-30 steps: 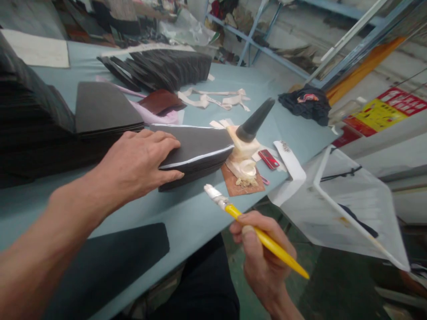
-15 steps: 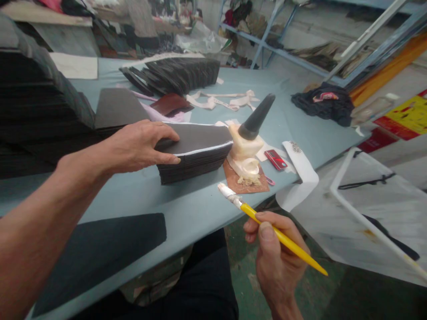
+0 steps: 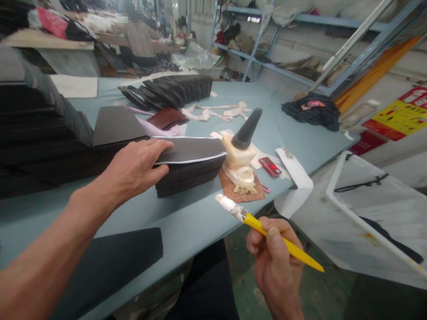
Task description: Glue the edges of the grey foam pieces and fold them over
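Note:
My left hand [image 3: 140, 162] is at the left end of the top dark panel [image 3: 193, 150], its fingers on the upper face and its thumb at the near edge, gripping it. White glue-like paste lines that panel's long edges. Beneath it lies a neat stack of dark panels [image 3: 190, 180]. My right hand [image 3: 276, 258] is closed round the yellow handle of a paintbrush [image 3: 283, 242], whose bristles are coated in white and point up-left, apart from the stack. Beside the stack, a cream, paste-crusted container [image 3: 238, 153] with a black cone [image 3: 247, 129] on top stands on a brown board [image 3: 230, 191].
Tall dark stacks [image 3: 30, 129] rise at left. Another dark panel [image 3: 123, 253] lies by the near edge. A red box [image 3: 270, 166], white strips [image 3: 220, 111] and fanned dark pieces [image 3: 176, 91] are on the table. A white bin [image 3: 370, 222] stands right. A person [image 3: 140, 40] sits behind.
My left hand has drawn back slightly leftward along the panel, its thumb now nearer the panel's left end. The brush stays in my right hand, almost unmoved. The view has tilted up a little.

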Motion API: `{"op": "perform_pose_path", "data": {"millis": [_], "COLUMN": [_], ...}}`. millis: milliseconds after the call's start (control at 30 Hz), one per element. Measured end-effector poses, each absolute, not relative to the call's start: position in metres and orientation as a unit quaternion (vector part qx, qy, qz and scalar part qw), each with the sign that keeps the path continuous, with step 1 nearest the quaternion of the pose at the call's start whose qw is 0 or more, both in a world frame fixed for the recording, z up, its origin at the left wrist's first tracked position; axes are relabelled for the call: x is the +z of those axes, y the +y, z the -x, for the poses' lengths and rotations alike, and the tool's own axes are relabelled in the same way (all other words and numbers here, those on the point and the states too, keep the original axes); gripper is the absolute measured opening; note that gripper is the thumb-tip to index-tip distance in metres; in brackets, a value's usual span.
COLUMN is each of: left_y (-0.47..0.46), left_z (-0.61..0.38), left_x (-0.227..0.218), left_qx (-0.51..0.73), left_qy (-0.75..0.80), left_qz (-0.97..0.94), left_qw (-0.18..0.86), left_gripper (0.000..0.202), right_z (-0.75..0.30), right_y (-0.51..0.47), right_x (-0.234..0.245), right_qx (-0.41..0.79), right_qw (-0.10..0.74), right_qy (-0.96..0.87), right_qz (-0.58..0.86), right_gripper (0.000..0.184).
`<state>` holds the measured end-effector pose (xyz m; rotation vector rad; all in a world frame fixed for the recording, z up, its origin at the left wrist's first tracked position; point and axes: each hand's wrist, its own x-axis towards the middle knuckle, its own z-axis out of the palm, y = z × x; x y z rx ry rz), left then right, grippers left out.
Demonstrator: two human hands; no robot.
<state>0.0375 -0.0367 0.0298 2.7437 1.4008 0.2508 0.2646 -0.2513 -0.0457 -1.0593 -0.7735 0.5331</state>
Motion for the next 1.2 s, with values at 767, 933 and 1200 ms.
{"op": "perform_pose_path", "data": {"millis": [767,933,1200], "left_y": [-0.06,-0.07,-0.114], "left_z": [-0.009,0.009,0.063], "left_x": [0.039,0.034,0.026], "left_qx": [0.528,0.535,0.527], "left_qy": [0.397,0.4,0.466], "left_qz": [-0.738,-0.725,-0.699], "left_qw": [-0.137,-0.167,-0.126], "left_gripper": [0.014,0.014,0.02], "right_z": [-0.252,-0.249,-0.237], "right_y": [-0.245,-0.223,-0.23], "right_x": [0.011,0.0,-0.014], "right_qx": [0.124,0.229,0.089], "right_qw": [0.798,0.773,0.686], "right_qy": [-0.432,-0.421,-0.574], "right_qz": [0.402,0.415,0.438], "right_gripper": [0.006,0.018,0.016]}}
